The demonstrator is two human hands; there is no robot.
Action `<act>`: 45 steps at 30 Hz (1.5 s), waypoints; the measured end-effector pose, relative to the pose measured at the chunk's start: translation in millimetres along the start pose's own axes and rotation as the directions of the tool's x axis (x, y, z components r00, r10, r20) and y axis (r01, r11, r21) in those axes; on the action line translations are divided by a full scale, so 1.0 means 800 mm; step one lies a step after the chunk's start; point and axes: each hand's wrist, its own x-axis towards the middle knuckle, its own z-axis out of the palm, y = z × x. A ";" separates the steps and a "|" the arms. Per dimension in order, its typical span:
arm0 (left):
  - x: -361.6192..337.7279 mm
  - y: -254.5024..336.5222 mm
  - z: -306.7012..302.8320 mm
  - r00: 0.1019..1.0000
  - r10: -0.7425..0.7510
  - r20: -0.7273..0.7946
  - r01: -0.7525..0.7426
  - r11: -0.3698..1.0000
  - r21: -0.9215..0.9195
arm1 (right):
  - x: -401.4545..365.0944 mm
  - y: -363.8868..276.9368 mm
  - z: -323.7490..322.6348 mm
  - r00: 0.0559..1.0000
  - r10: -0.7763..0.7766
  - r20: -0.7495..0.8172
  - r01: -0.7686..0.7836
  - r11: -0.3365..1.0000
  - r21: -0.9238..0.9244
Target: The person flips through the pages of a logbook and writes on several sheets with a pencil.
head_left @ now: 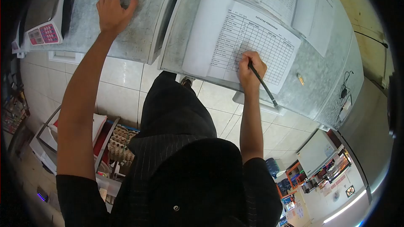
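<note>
My right hand (252, 69) grips a black pen (264, 85) over a printed table form (271, 38) headed "CATATAN PEMASARAN". The side of the hand rests near the form's lower middle; the pen's writing tip is hidden by my fingers. A blank white page (206, 33) lies folded out on the form's left side. On the separate grey tabletop to the left, my left hand (113, 10) rests with fingers loosely bent and thumb apart, holding nothing. More printed sheets (315, 17) lie beyond the form.
A device with a pink keypad (49, 33) stands at the far left. A gap (168, 21) separates the two grey tabletops. Right of the form lie a small yellowish object (300, 79) and a black cable (345, 86). Stacked egg trays (120, 143) sit below left.
</note>
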 end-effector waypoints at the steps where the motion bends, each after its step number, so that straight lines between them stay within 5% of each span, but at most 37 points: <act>1: 0.000 0.000 0.000 1.000 -0.004 0.005 0.004 1.000 -0.001 | 0.001 -0.001 0.001 1.000 -0.006 0.005 0.007 1.000 -0.019; 20: 0.001 -0.001 0.002 1.000 0.000 -0.003 0.000 1.000 -0.028 | 0.008 -0.005 0.006 0.994 -0.106 -0.007 0.105 0.988 -0.109; 23: 0.001 -0.001 0.000 1.000 -0.008 -0.001 0.008 1.000 -0.003 | 0.004 0.003 0.001 1.000 0.001 0.012 -0.001 1.000 0.005; 26: 0.000 0.003 -0.003 1.000 -0.025 0.014 0.025 1.000 0.002 | 0.013 0.020 -0.005 0.930 0.343 -0.131 -0.185 0.745 0.641; 29: 0.003 0.008 -0.007 1.000 -0.017 -0.020 0.016 0.999 -0.045 | 0.025 -0.002 -0.022 0.878 0.459 -0.139 -0.227 0.652 0.723; 32: -0.013 0.021 -0.006 0.997 0.019 -0.077 -0.035 0.975 -0.220 | 0.007 -0.043 -0.040 0.894 0.315 -0.320 -0.160 0.890 0.428; 33: -0.024 0.054 -0.015 0.991 -0.111 0.071 0.132 0.833 -0.537 | -0.007 -0.051 -0.047 0.887 0.257 -0.384 -0.142 0.942 0.304; 34: -0.041 0.095 -0.025 0.892 -0.247 0.378 0.451 0.533 -0.716 | -0.026 -0.044 -0.053 0.930 0.197 -0.310 -0.159 0.977 0.143; 35: -0.054 0.134 -0.036 0.771 -0.275 0.575 0.634 0.238 -0.736 | -0.044 -0.019 -0.039 0.942 0.202 -0.267 -0.077 0.907 0.414; 37: -0.061 0.193 -0.068 0.483 -0.158 0.861 0.824 -0.251 -0.508 | -0.069 -0.047 -0.047 0.946 0.312 -0.092 -0.312 0.950 0.019; 38: -0.059 0.208 -0.079 0.342 -0.061 0.938 0.851 -0.403 -0.336 | -0.081 -0.039 -0.038 0.951 0.273 -0.144 -0.269 0.962 0.047; 41: -0.045 0.206 -0.079 0.212 0.563 0.799 0.927 -0.375 0.018 | -0.103 -0.018 -0.031 0.943 0.265 -0.203 -0.240 0.960 0.143; 42: -0.043 0.214 -0.076 0.080 0.586 0.807 0.971 -0.228 0.069 | -0.106 -0.018 -0.029 0.943 0.261 -0.206 -0.231 0.960 0.157; 45: -0.030 0.206 -0.076 0.239 0.355 0.904 0.966 0.009 -0.259 | -0.108 -0.017 -0.029 0.941 0.266 -0.208 -0.224 0.953 0.206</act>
